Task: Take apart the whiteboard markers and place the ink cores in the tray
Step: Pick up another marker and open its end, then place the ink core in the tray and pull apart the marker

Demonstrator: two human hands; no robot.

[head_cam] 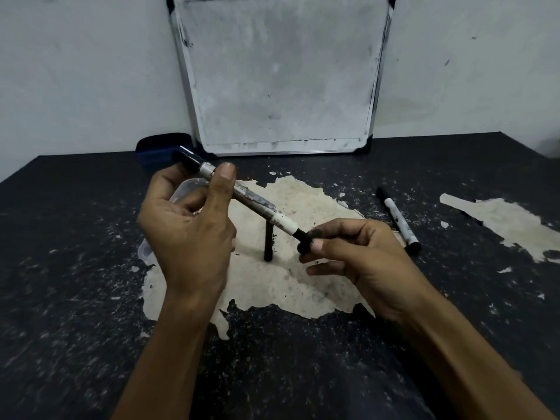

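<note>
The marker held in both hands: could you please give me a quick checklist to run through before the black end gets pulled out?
1. Left hand has a firm grip on the marker barrel: ok.
2. Right hand fingertips pinch the black end: ok.
3. Tray within reach: ok, though mostly hidden behind the left hand.
4. Tray holds cores already: cannot tell.
5. Second marker lies clear of the hands on the table: ok.
6. Loose black stick under the marker is a core: cannot tell.

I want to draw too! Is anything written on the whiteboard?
No, the whiteboard leaning on the wall shows only grey smudges of wiped ink, with no words or drawings on it.
</note>
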